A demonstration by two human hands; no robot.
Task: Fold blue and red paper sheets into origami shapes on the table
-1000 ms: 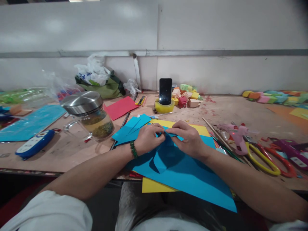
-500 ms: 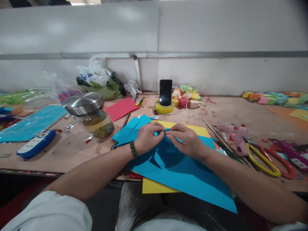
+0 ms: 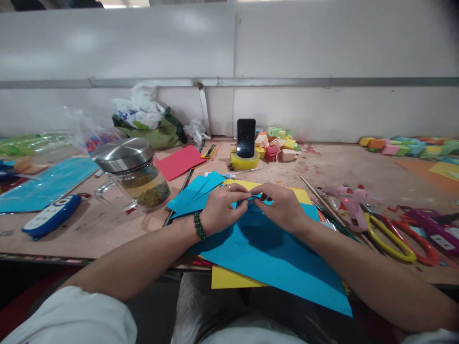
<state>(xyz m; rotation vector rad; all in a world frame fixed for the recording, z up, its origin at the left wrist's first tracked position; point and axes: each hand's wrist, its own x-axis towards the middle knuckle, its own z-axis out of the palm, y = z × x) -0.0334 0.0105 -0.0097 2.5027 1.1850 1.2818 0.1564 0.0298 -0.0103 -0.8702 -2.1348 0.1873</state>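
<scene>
in the head view, the left hand (image 3: 226,206) and the right hand (image 3: 283,205) meet over the middle of the desk (image 3: 118,239), fingers bent and thumbs close to the forefingers. both are nearly closed, pinching a small piece of blue paper (image 3: 255,196) between their fingertips, the left at one end and the right at the other. the piece is held just above a large blue sheet (image 3: 290,270), and its exact folds are too small and too covered by the fingers to tell. a green beaded bracelet (image 3: 200,225) circles the left wrist.

the large blue sheet lies over a yellow sheet (image 3: 233,279), one corner reaching past the desk's near edge. beside the left hand are some blue paper strips (image 3: 195,191), overlapping; further left stands a glass mug (image 3: 143,188) with a metal lid. behind the hands, a phone (image 3: 245,138) stands upright in a yellow tape roll (image 3: 244,161), next to a heap of coloured paper boxes (image 3: 278,147). to the right lie a wooden stick (image 3: 321,198), a pink glue gun (image 3: 356,206) and yellow-handled scissors (image 3: 389,237).
</scene>
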